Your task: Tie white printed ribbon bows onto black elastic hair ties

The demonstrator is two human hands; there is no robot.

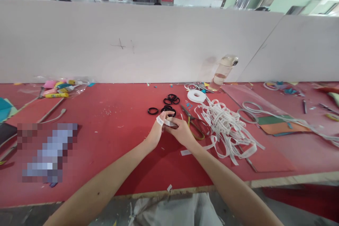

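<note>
Left hand (155, 132) and right hand (183, 131) pinch white ribbon (170, 123) well behind the desk's (119, 159) front edge. Probably looping it; next likely needs tension.

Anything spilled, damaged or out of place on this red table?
No spill or damage stands out. The ribbon beside the right hand is a loose tangle, unlike the neat roll beyond it. A scrap sits at the front edge of the table. The patch at left is pixelated, so what lies there can't be told.
</note>
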